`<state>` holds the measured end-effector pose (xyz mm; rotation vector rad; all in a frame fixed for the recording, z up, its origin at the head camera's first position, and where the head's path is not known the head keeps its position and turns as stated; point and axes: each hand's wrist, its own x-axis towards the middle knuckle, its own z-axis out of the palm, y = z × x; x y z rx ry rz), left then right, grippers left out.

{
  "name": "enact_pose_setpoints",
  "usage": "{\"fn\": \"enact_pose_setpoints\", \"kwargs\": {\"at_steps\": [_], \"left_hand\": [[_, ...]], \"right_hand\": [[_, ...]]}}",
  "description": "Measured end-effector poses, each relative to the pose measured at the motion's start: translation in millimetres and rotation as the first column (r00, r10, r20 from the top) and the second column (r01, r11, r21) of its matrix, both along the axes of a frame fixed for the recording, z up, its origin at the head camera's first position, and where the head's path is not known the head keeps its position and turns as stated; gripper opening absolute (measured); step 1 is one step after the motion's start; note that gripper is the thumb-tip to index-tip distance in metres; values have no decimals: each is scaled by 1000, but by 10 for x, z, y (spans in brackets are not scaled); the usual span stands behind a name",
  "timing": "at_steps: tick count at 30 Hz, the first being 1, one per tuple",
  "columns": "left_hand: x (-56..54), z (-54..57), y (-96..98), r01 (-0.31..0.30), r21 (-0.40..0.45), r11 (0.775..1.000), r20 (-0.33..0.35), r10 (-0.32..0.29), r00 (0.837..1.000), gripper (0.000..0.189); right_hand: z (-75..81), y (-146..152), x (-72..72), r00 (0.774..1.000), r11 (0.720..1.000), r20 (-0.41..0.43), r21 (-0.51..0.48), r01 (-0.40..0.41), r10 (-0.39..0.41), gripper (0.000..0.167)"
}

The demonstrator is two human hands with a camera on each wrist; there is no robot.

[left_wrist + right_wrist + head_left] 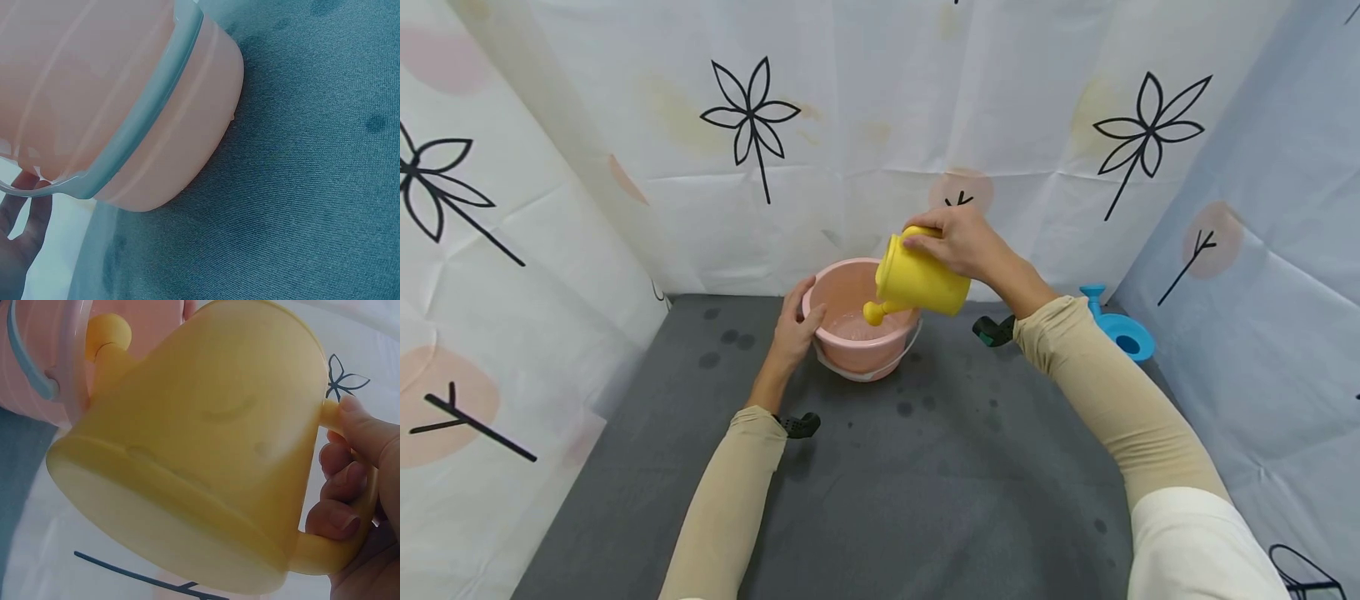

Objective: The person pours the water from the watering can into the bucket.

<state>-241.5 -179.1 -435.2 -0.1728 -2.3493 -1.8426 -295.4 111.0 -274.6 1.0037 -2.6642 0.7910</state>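
Note:
My right hand grips the handle of a yellow watering can, fingers curled round it in the right wrist view. Tipped forward, the can points its round spout head down into a pink bucket. Shiny water shows at the bottom of the bucket, which stands on the dark cloth with its pale handle hanging down the front. At the bucket's left side my left hand holds the rim between thumb and fingers. Only a few of its fingers appear in the left wrist view, beside the bucket wall.
A blue watering can stands at the back right, partly behind my right sleeve. The dark grey table cloth carries several wet spots. White sheets with flower drawings rise at the back and both sides.

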Motion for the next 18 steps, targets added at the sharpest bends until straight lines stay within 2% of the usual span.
{"fn": "enact_pose_setpoints", "kwargs": {"at_steps": [6,18], "left_hand": [[-4,0,-2,-12,7,1000,-2,12,1000,62],[-28,-33,-18,4,30,1000,-5,-4,1000,63]], "right_hand": [[-2,-15,-21,1000,1000,-26,16,-12,12,26],[63,-99,0,1000,998,26,58,-13,12,26]]}}
